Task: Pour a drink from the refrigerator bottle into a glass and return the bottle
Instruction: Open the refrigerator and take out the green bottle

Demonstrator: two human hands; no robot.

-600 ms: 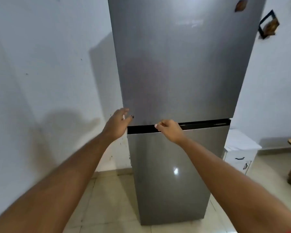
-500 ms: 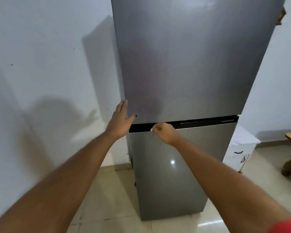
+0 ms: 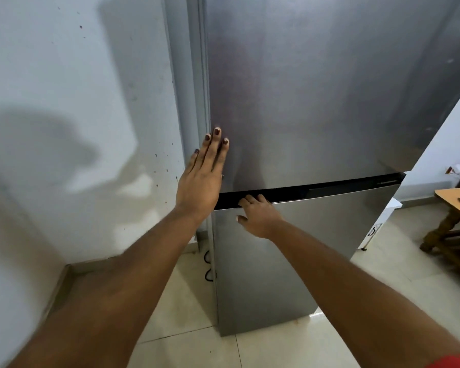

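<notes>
A tall grey two-door refrigerator [image 3: 316, 88] fills the middle of the head view, both doors closed. My left hand [image 3: 202, 176] lies flat with straight fingers against the lower left corner of the upper door. My right hand [image 3: 258, 216] has its fingers hooked into the black handle recess [image 3: 329, 188] along the top of the lower door [image 3: 290, 261], thumb on the door front. No bottle or glass is in sight.
A white wall [image 3: 64, 102] stands close on the left. A wooden table [image 3: 454, 197] with a dark object on it is at the right edge, and a low white cabinet [image 3: 377, 229] sits beside the refrigerator. The floor is pale tile.
The view has come closer to the refrigerator. My left hand has slid up and flattened on the upper door. My right hand stays at the black recess.
</notes>
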